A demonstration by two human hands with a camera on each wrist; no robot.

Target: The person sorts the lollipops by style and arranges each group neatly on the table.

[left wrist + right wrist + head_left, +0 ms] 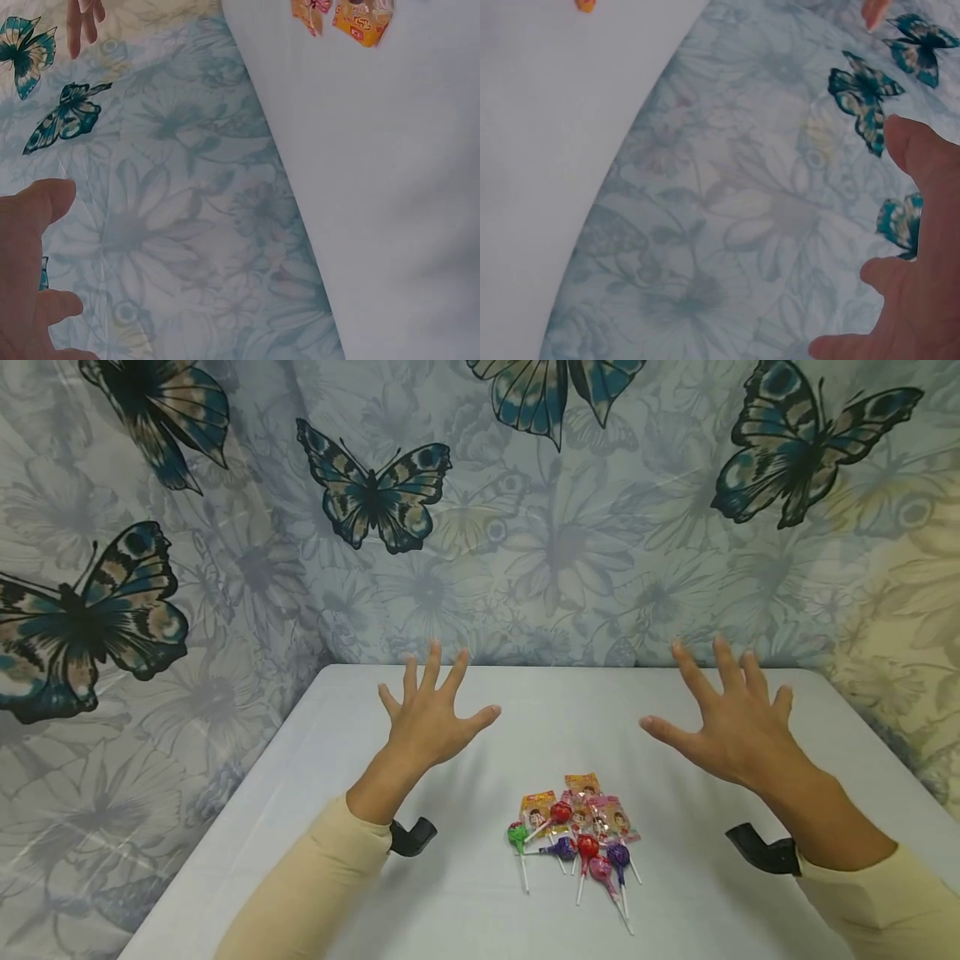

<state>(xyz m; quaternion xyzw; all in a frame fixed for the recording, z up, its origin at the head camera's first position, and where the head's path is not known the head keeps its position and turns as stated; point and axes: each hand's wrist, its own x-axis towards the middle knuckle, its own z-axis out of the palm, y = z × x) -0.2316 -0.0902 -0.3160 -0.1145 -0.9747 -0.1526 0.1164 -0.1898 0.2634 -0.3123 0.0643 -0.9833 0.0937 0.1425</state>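
A butterfly-and-flower printed cloth backdrop (525, 527) covers the wall behind and to both sides of the work area. In front of it stands a white bench (300, 827) with rounded far corners. Both forearms, in cream sleeves (322, 885), reach over the bench from the near edge, each with a dark camera mount at the wrist. The left hand (427, 722) is raised over the left middle of the bench, fingers spread wide and straight, holding nothing. The right hand (731, 722) is raised over the right middle, likewise spread wide and holding nothing. The two hands are well apart from each other. Between them and nearer the person lies a cluster of wrapped lollipops (581, 847) on the bench surface, heads in red, green, purple and pink, white sticks pointing toward the near edge, with printed candy packets (581, 806) at the far side of the cluster. Neither hand touches the lollipops.
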